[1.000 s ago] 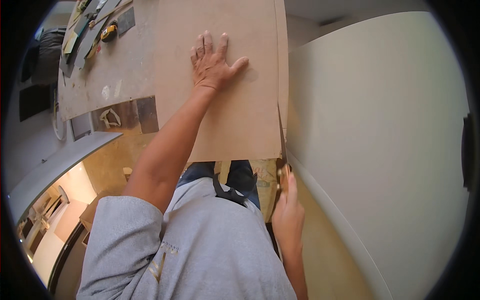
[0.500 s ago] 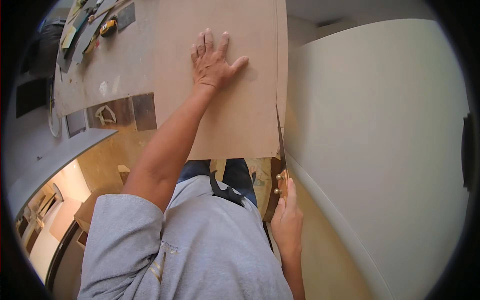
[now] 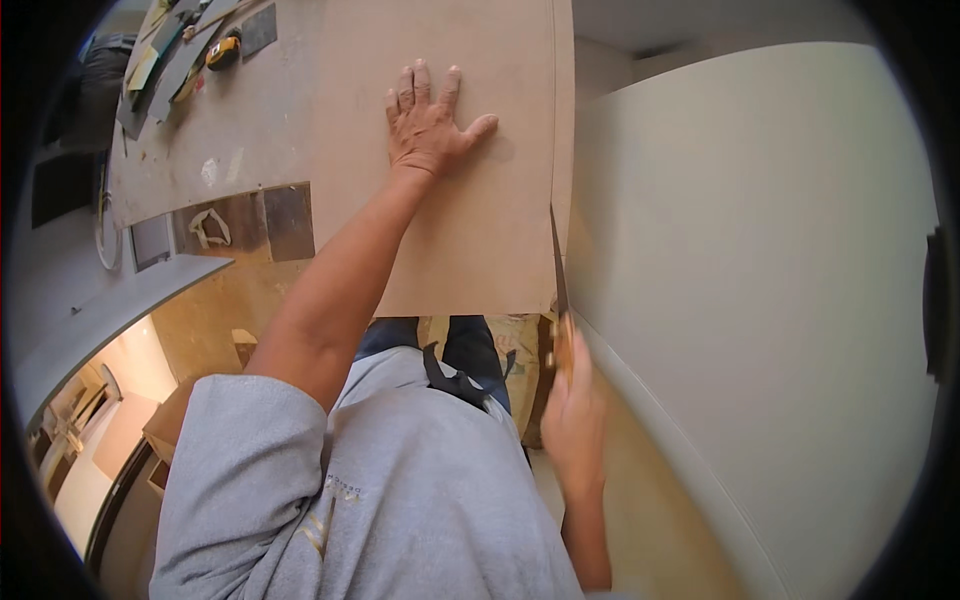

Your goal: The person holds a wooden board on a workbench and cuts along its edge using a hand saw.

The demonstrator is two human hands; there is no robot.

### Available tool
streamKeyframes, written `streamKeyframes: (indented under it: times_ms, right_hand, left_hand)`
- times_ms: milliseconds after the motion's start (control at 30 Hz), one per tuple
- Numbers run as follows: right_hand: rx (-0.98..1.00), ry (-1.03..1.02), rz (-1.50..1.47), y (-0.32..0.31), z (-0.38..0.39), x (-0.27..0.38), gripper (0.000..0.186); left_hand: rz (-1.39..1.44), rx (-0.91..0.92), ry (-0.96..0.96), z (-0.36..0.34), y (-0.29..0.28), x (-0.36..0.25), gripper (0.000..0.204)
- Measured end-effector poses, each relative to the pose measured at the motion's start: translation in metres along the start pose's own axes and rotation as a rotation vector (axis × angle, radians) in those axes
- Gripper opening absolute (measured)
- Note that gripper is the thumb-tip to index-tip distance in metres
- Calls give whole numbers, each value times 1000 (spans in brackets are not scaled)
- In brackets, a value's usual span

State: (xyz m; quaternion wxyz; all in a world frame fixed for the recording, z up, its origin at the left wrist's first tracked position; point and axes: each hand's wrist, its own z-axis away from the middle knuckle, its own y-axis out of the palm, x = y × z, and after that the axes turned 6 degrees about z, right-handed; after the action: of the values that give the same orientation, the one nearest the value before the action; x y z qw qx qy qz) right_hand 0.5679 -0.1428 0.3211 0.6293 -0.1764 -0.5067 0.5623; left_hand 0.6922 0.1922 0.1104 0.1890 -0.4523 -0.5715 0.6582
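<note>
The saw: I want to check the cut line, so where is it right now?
In the head view the saw is in the right hand, cutting the right edge of the brown board, beside the pale panel.

Yellow tape measure (image 3: 222,50) and dark flat tools (image 3: 160,62) at workbench (image 3: 200,140) far-left corner. Dark patch with white scrap (image 3: 206,226) on bench edge. Large pale panel (image 3: 760,300) at right.

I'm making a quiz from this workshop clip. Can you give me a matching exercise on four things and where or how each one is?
Things:
1. left hand
2. right hand
3. hand saw
4. tape measure

Places or states:
A. far left of the bench
B. flat, fingers spread, on the brown board
C. gripping the saw's handle
D. blade in the board's right edge

Pairs: 1-B, 2-C, 3-D, 4-A
</note>
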Motion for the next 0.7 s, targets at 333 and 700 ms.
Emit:
streamKeyframes:
  times_ms: [333,700]
  right_hand:
    - [27,75,50,16,-180,30,48]
    - [91,162,-42,15,-25,1,53]
  left_hand:
    - [5,-12,41,-1,16,-12,102]
    - [-4,-41,26,-1,-1,0,102]
